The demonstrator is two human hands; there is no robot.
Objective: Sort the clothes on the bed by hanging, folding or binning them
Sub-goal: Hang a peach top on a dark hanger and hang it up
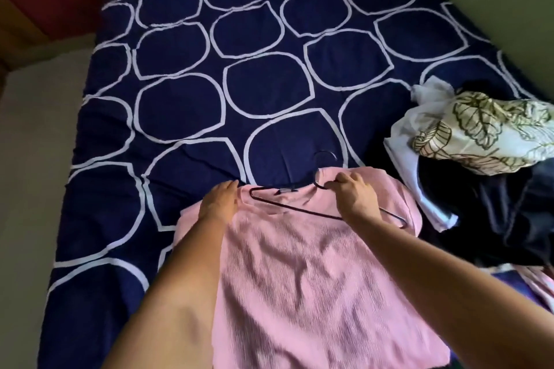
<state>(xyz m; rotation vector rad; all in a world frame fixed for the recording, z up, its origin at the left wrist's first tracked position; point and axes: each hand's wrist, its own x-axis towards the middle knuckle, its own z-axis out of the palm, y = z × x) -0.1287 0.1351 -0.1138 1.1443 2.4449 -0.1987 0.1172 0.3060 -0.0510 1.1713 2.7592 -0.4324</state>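
Here, our right hand gripped the dark hanger while our left hand lay flat on the pink shirt.

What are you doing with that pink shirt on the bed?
A person is getting a pink shirt ready to hang. It lies spread out on the blue bed. The left hand presses on one shoulder of it, and the right hand grips a dark hanger by the collar. The hanger's bar lies on top of the shirt. A pile of other clothes waits to the right.
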